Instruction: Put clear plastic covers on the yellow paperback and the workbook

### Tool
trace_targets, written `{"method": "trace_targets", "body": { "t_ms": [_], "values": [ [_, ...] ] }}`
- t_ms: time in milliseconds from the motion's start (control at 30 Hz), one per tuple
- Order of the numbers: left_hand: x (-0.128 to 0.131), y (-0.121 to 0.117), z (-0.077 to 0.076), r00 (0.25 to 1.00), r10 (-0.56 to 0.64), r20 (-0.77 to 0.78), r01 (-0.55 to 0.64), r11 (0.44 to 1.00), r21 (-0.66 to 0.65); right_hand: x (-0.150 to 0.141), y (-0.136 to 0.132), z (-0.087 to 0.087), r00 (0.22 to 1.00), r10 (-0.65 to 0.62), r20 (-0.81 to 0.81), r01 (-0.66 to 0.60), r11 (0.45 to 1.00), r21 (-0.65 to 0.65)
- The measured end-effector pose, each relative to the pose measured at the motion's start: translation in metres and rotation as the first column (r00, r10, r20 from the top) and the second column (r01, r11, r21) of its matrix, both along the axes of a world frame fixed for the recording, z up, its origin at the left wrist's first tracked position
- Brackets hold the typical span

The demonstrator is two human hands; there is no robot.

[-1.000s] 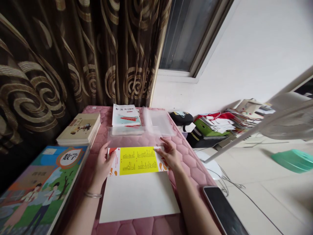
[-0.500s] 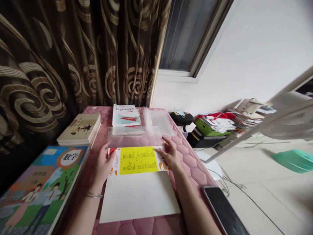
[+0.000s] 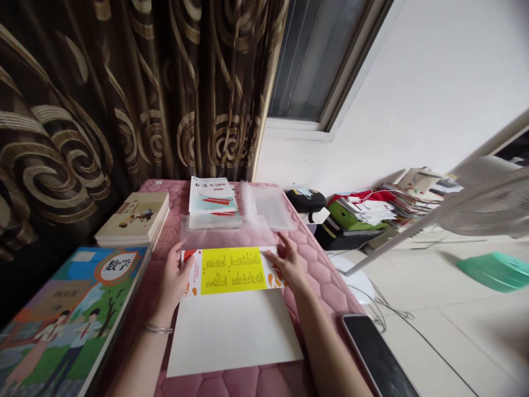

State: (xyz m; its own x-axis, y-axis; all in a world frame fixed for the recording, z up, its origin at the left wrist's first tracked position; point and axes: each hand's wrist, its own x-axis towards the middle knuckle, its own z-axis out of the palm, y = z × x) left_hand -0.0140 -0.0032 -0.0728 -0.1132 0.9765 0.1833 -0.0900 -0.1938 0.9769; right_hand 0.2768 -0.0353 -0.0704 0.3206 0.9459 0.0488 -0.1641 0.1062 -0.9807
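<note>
In front of me on the pink quilted surface lies a white sheet (image 3: 235,331). Across its far end is a printed paper strip (image 3: 232,269), yellow in the middle with orange and red drops at its ends; whether strip and sheet are one piece I cannot tell. My left hand (image 3: 176,273) grips the strip's left end, thumb on top. At the right end my right hand (image 3: 289,264) pinches it the same way, with the index finger raised. A clear plastic book cover (image 3: 227,237) extends beyond the strip, between my fingertips; its near part is hard to make out.
Textbooks (image 3: 66,320) and a stack of smaller books (image 3: 134,218) line the left side. A white booklet (image 3: 212,194) and clear plastic covers (image 3: 270,207) lie at the far end. At the right edge rests a phone (image 3: 378,353); beyond it stands a fan (image 3: 487,193).
Both hands keep their hold on the printed strip in nearly the same place. The whole view has shifted very slightly; nothing else visibly moves.
</note>
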Motion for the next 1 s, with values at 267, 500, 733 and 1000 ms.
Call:
{"method": "trace_targets", "body": {
  "t_ms": [267, 500, 733, 1000],
  "values": [
    [0.001, -0.001, 0.002, 1.000, 0.004, 0.006, -0.004, 1.000, -0.002, 0.000, -0.007, 0.006, 0.997, -0.012, -0.072, 0.008, 0.998, -0.060],
    [0.000, 0.000, 0.001, 1.000, 0.013, -0.010, -0.014, 1.000, -0.007, -0.003, -0.004, 0.004, 0.994, -0.003, -0.110, 0.001, 1.000, -0.014],
    [-0.001, -0.001, 0.004, 1.000, -0.025, 0.018, 0.025, 0.999, -0.034, -0.006, -0.010, 0.014, 0.982, 0.004, -0.190, -0.022, 0.996, -0.091],
    [0.001, -0.002, 0.008, 1.000, -0.011, 0.027, 0.012, 0.999, -0.037, -0.008, -0.010, 0.015, 0.968, 0.069, -0.241, -0.089, 0.993, -0.073]
  ]
}}
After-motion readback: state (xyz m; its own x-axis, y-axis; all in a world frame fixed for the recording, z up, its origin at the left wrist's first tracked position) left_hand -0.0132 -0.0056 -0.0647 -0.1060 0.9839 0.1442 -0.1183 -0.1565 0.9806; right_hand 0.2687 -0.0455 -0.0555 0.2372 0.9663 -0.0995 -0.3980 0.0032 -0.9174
